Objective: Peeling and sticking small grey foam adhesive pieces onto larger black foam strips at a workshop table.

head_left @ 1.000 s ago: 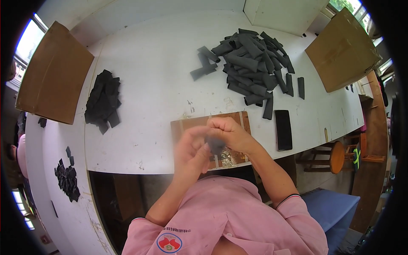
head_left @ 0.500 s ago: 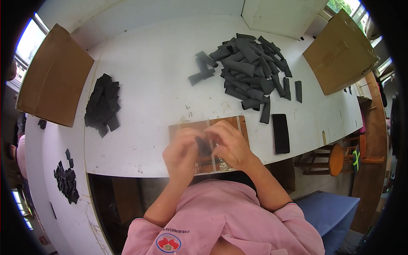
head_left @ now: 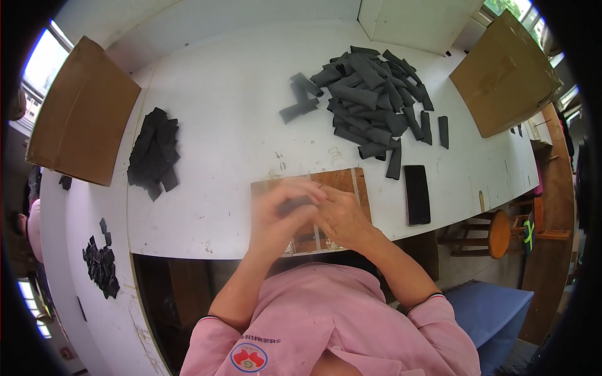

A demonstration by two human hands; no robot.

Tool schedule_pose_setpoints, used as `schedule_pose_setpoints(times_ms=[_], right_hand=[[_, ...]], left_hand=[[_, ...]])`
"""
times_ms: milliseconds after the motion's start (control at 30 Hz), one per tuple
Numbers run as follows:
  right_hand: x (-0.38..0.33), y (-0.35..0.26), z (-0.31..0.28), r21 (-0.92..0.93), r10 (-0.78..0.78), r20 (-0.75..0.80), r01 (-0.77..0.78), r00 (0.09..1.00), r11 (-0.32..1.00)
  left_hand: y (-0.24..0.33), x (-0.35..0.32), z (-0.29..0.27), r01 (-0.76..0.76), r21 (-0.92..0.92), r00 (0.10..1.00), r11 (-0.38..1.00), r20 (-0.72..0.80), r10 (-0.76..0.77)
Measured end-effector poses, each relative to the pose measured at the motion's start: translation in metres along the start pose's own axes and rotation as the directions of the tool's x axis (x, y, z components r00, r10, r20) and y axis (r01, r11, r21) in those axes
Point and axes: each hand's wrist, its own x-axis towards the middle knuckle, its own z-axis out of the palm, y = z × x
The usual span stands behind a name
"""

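My left hand (head_left: 271, 210) is closed around a dark grey fabric-like piece (head_left: 293, 205), blurred by motion and partly covered by its fingers. Curled against the left fingertips is my right hand (head_left: 345, 216); whatever its fingers pinch is hidden. Both hands are above a brown wooden board (head_left: 342, 182) with pale strips across it, at the table's near edge. Beyond them, to the right, lies a big heap of dark grey tube-like sleeves (head_left: 364, 94), with a few strays at its edges.
Flat dark pieces (head_left: 153, 153) are piled at left, with a smaller pile (head_left: 100, 269) on the side table. A black phone (head_left: 417, 195) lies right of the board. Cardboard boxes stand at left (head_left: 84, 113) and right (head_left: 505, 75). A wooden stool (head_left: 499, 234) is beyond the right edge.
My hands have come together: the left fingers now reach over to the right hand, and the dark piece between them is more covered. The heaps have not been disturbed.
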Motion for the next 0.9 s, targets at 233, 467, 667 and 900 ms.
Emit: schedule_pose_setpoints(times_ms=[233, 467, 667, 900], right_hand=[[-0.03, 0.023, 0.019, 0.017, 0.128, 0.104, -0.13, 0.986, 0.991], [-0.011, 0.001, 0.001, 0.071, 0.265, 0.202, -0.284, 0.943, 0.956], [-0.004, 0.0, -0.004, -0.007, 0.107, 0.086, -0.107, 0.991, 0.994], [-0.003, 0.004, 0.006, -0.118, 0.084, 0.163, -0.065, 0.983, 0.991]], left_hand=[[0.005, 0.02, -0.005, 0.129, 0.449, 0.924, 0.884, 0.27, -0.272], [0.004, -0.007, 0.009, 0.006, 0.231, 0.99, 0.973, -0.141, 0.027], [0.013, -0.004, -0.004, -0.103, 0.294, 0.995, 0.95, 0.027, 0.099], [0.008, -0.018, -0.015, -0.058, -0.239, 0.96, 0.969, -0.281, -0.012]])
